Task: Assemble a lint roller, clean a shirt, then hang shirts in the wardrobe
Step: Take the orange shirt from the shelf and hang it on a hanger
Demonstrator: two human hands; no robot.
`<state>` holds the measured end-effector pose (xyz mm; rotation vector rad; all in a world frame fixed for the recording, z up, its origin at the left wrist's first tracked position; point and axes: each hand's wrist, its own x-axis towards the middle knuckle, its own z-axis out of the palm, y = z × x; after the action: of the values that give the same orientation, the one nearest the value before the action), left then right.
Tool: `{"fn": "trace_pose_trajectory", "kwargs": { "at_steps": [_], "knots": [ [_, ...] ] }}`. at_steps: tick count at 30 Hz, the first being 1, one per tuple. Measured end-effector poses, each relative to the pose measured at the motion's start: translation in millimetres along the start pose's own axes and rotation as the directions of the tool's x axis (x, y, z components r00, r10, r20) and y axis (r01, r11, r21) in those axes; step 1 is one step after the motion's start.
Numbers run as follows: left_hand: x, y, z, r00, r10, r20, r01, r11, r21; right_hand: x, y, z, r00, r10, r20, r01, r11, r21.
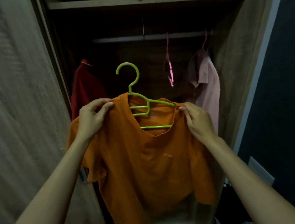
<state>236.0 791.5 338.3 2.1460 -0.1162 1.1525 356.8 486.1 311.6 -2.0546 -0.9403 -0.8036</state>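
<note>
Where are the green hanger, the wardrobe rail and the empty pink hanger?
green hanger (148, 105): head view, junction of its bars
wardrobe rail (124, 38): head view, bare stretch left of centre
empty pink hanger (171, 73): head view, its lower body

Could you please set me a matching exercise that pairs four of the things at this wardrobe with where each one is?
Things:
1. orange shirt
2. pink hanger
3. red shirt
4. pink shirt

Places:
A. bare, on the rod
B. far right
C. held by the left hand and right hand
D. far left

Pairs: 1-C, 2-A, 3-D, 4-B.
</note>
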Motion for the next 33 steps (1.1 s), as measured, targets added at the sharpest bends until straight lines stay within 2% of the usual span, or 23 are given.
{"fn": "trace_pose_trajectory", "kwargs": {
  "at_steps": [4,7,11,13,15,17,20,22,24,26,29,31,33],
  "knots": [
    [2,3,10,0.995,0.048,0.090,-0.053,0.997,0.058,-1,-15,11,0.997,-0.054,0.057,0.053,0.998,0.016],
    [3,8,14,0.991,0.062,0.119,-0.065,0.998,0.022,-2,-19,16,0.998,-0.059,-0.014,0.059,0.998,-0.007],
    [3,-7,4,0.998,-0.020,0.063,0.025,0.997,-0.076,-5,-11,6,0.998,0.034,-0.046,-0.032,0.998,0.054],
    [4,-15,3,0.994,-0.053,0.095,0.061,0.995,-0.077,-7,-7,1,0.997,0.079,-0.024,-0.077,0.994,0.074],
    [6,-18,6,0.988,-0.048,0.150,0.058,0.996,-0.063,-8,-8,-5,0.994,0.100,0.039,-0.104,0.988,0.116],
    [8,-22,8,0.987,-0.025,0.162,0.038,0.996,-0.076,-7,-14,-18,0.978,0.111,0.179,-0.149,0.966,0.211],
    [11,-25,9,0.988,-0.017,0.151,0.033,0.994,-0.100,-4,-20,-45,0.888,0.132,0.441,-0.288,0.907,0.308],
    [13,-24,11,0.990,-0.032,0.141,0.044,0.995,-0.085,-3,-21,-60,0.879,0.164,0.448,-0.324,0.894,0.308],
    [14,-26,11,0.993,-0.064,0.100,0.066,0.998,-0.019,0,-23,-72,0.899,0.221,0.377,-0.348,0.884,0.312],
    [16,-32,5,0.999,-0.049,0.007,0.048,0.988,0.144,2,-26,-84,0.911,0.275,0.307,-0.368,0.879,0.304],
    [16,-41,-12,0.980,0.106,-0.168,-0.018,0.888,0.460,11,-35,-93,0.904,0.354,0.240,-0.418,0.851,0.318],
    [18,-44,-24,0.943,0.155,-0.295,0.024,0.852,0.524,18,-45,-88,0.891,0.404,0.210,-0.454,0.823,0.342],
    [24,-47,-35,0.916,0.144,-0.375,0.079,0.851,0.520,27,-51,-74,0.871,0.451,0.193,-0.490,0.781,0.386]
  ]
}}
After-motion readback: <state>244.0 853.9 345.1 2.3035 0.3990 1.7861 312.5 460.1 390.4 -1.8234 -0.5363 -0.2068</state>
